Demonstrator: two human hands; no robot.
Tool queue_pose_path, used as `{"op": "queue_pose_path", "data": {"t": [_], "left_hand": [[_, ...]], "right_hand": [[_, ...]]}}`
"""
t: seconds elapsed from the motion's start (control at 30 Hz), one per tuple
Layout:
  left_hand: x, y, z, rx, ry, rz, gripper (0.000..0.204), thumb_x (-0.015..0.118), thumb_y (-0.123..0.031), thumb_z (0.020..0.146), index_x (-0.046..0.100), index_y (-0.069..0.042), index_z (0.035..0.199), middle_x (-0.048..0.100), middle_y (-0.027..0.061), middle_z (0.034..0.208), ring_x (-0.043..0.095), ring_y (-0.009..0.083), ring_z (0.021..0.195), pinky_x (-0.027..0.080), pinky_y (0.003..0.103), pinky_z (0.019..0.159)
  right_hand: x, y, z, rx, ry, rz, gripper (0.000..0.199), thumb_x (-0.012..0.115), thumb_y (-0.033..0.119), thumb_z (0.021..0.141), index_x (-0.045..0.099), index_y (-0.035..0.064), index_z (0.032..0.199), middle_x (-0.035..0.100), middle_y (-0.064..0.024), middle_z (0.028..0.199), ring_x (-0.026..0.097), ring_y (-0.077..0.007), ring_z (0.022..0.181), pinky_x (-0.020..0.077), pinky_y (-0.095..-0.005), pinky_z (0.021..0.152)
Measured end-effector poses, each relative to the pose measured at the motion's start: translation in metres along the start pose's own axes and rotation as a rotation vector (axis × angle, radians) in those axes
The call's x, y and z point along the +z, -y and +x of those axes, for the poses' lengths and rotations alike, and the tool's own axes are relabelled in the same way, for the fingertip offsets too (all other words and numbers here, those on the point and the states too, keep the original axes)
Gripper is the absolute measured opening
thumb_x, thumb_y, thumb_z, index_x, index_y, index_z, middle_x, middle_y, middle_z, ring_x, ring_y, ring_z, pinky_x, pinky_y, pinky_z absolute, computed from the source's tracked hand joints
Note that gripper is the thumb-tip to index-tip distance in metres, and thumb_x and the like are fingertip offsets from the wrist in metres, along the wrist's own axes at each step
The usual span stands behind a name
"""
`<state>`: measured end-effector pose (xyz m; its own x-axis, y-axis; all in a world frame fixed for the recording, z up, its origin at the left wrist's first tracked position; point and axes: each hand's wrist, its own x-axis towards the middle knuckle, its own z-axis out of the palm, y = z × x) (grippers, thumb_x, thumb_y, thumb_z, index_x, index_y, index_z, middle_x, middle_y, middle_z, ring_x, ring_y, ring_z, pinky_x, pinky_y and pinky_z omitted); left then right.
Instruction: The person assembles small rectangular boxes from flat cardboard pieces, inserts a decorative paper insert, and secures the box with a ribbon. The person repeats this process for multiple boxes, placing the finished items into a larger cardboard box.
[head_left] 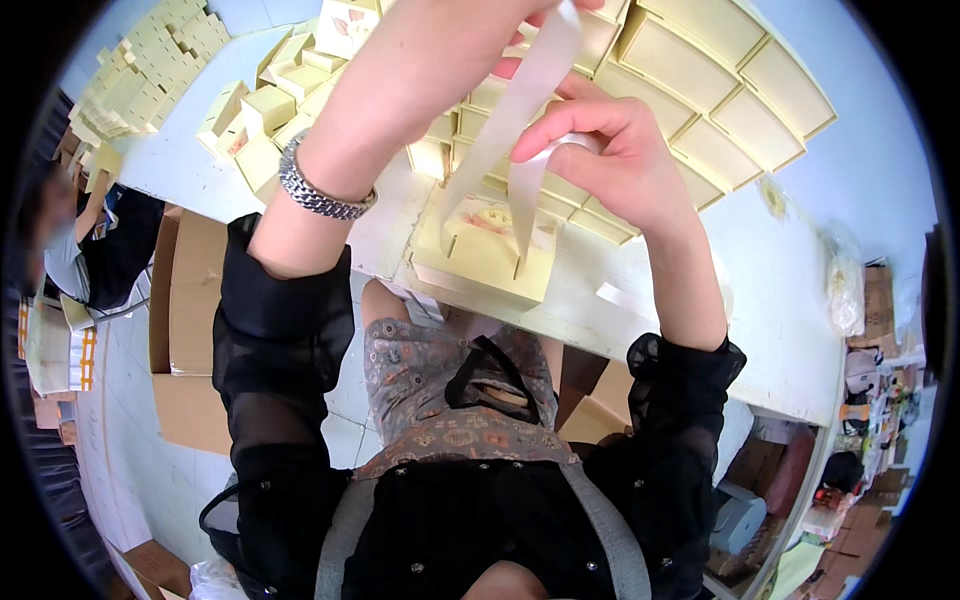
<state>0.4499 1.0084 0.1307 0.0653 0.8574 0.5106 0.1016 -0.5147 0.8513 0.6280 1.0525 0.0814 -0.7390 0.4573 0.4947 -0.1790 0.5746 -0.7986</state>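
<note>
A pale yellow cardboard box (480, 272) sits at the table's front edge. White satin ribbon (520, 105) rises from two slots in its top, forming a tall loop with two strands. My right hand (625, 160) pinches one strand between thumb and forefinger, above and to the right of the box. Higher up, my left hand (475, 40) reaches across from the left and grips the ribbon's upper part; its fingertips are partly cut off by the top edge of the picture. A metal link bracelet (320, 190) circles my left wrist.
Stacked yellow boxes (715, 95) fill the table's far right, with more open ones (270, 110) at the far left. A short ribbon piece (625, 298) lies on the white table (770, 330). Brown cartons (190, 320) stand left. Another person (70, 230) sits far left.
</note>
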Motion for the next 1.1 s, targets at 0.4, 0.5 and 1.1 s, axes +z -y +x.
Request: {"op": "queue_pose_path", "data": {"t": [0.4, 0.5, 1.1], "left_hand": [[-0.008, 0.003, 0.008, -0.054, 0.183, -0.105, 0.033, 0.043, -0.016, 0.093, 0.057, 0.005, 0.115, 0.061, 0.0113, 0.111, 0.057, 0.0147, 0.094, 0.044, 0.027, 0.090], [0.014, -0.012, 0.002, -0.111, -0.040, -0.033, 0.029, 0.044, -0.018, 0.096, 0.059, 0.003, 0.110, 0.061, 0.0048, 0.095, 0.054, 0.0091, 0.078, 0.045, 0.022, 0.073], [0.021, 0.096, -0.079, -0.009, 0.185, 0.402, 0.026, 0.046, -0.023, 0.097, 0.060, -0.006, 0.111, 0.064, 0.0120, 0.074, 0.056, 0.0257, 0.054, 0.047, 0.031, 0.054]], "right_hand": [[-0.017, 0.027, 0.011, 0.048, -0.028, -0.057, 0.019, 0.055, -0.001, 0.075, 0.071, 0.0024, 0.085, 0.066, -0.0057, 0.109, 0.060, -0.0095, 0.090, 0.0468, -0.0240, 0.079], [-0.010, 0.027, 0.010, 0.094, -0.051, -0.078, 0.019, 0.057, 0.001, 0.076, 0.071, 0.0036, 0.087, 0.068, -0.0034, 0.098, 0.060, -0.0081, 0.084, 0.0474, -0.0234, 0.075], [-0.010, 0.003, -0.016, -0.134, -0.380, -0.082, 0.034, 0.064, 0.010, 0.083, 0.062, -0.0036, 0.114, 0.061, -0.0084, 0.099, 0.058, -0.0149, 0.088, 0.0472, -0.0270, 0.074]]}}
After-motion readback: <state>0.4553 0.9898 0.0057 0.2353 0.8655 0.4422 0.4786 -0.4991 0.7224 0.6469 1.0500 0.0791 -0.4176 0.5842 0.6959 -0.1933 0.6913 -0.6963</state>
